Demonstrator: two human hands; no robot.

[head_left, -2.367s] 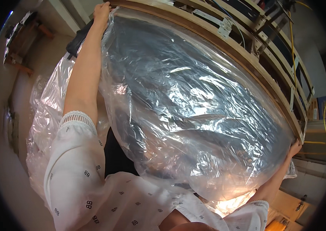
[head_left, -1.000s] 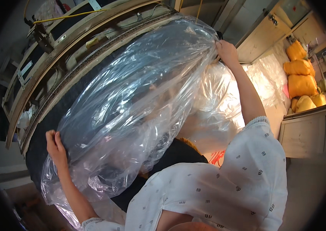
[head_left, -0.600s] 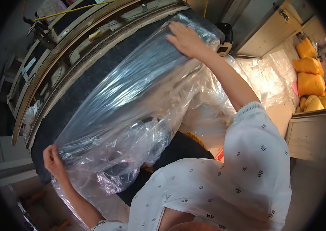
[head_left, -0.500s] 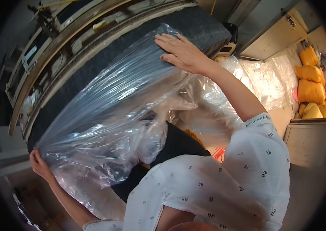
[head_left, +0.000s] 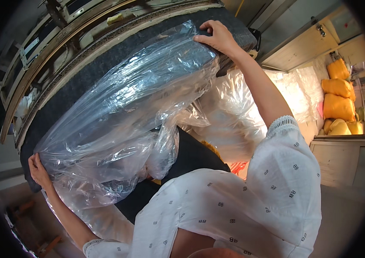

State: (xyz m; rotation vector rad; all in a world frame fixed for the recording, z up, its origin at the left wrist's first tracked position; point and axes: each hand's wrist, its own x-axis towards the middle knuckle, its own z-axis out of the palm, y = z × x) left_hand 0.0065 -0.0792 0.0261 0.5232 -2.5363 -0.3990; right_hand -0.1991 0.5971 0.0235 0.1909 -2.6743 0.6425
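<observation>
A clear plastic sheet [head_left: 118, 103] stretches in creases across a dark padded surface [head_left: 79, 92], its near part hanging in crumpled folds toward my lap. At its left end, my left hand [head_left: 39, 172] pinches the edge between thumb and fingers. My right hand [head_left: 220, 38] is at the far right end of the sheet, just past its corner, over the dark surface. Its thumb points left, apart from the curled fingers, and nothing shows between them.
Behind the padded surface runs a long curved machine frame [head_left: 57, 41] with rails. To the right lies a heap of clear plastic [head_left: 242, 94]. Stacked orange bundles [head_left: 339, 105] sit on a shelf farther right, beside a pale cabinet [head_left: 335, 161].
My right hand has left its flat place on the sheet and moved right and slightly away from me, fingers now curled. The sheet lies looser there. My left hand keeps its pinch.
</observation>
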